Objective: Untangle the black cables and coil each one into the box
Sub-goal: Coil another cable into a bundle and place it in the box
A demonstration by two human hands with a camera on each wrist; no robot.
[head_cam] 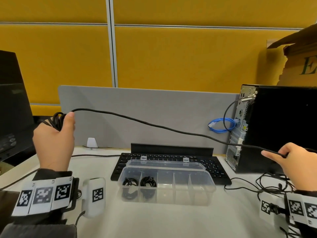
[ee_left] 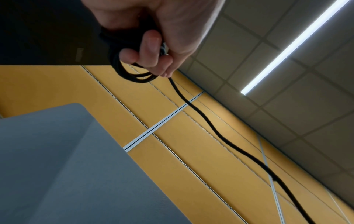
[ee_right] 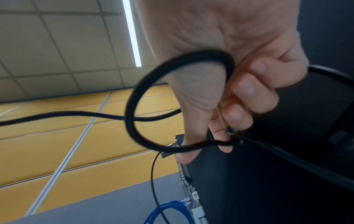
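Observation:
A long black cable (head_cam: 154, 125) hangs in the air between my two hands. My left hand (head_cam: 56, 134), raised at the left, grips several coiled loops of it (ee_left: 132, 72). My right hand (head_cam: 288, 155), low at the right, pinches the other stretch, which curls in one loop (ee_right: 153, 106) round the thumb. A clear plastic box (head_cam: 202, 191) with dividers and an open lid stands on the table in front of me. Two coiled black cables (head_cam: 130, 182) (head_cam: 148, 182) lie in its two leftmost compartments. More tangled thin black cables (head_cam: 271, 184) lie on the table at the right.
A black keyboard (head_cam: 217, 169) lies behind the box. A black computer tower (head_cam: 277, 127) stands at the right with a blue cable (head_cam: 221, 125) at its back. A monitor (head_cam: 12, 109) stands at the left, a grey divider (head_cam: 154, 103) behind the desk.

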